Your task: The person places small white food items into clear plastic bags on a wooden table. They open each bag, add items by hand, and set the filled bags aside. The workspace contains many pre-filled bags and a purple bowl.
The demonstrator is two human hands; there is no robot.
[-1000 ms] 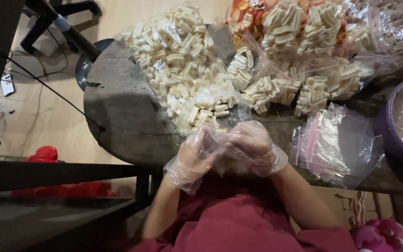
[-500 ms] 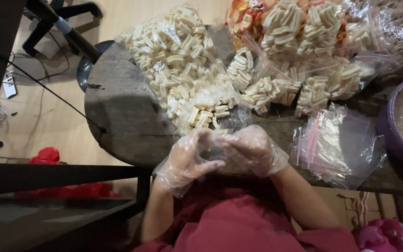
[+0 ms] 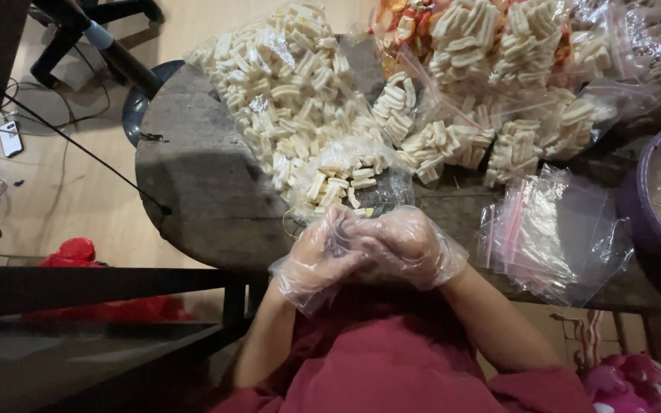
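Observation:
Both my hands wear thin clear plastic gloves and meet at the near edge of the dark wooden table. My left hand has its fingers pointed right, tucked under my right hand. The right hand is curled over those fingertips and pinches the loose glove there. Just beyond the hands lies an open clear bag with pale stick-shaped snacks spilling out. I cannot see any snack inside either hand.
A big heap of the same snacks covers the table's far middle, and filled clear bags lie to the right. Empty zip bags are stacked at the right, beside a purple basin. A chair base stands on the floor.
My left hand's fingers were spread half a second ago; now they are drawn in under the right hand. Both hands have stayed at the table's edge.

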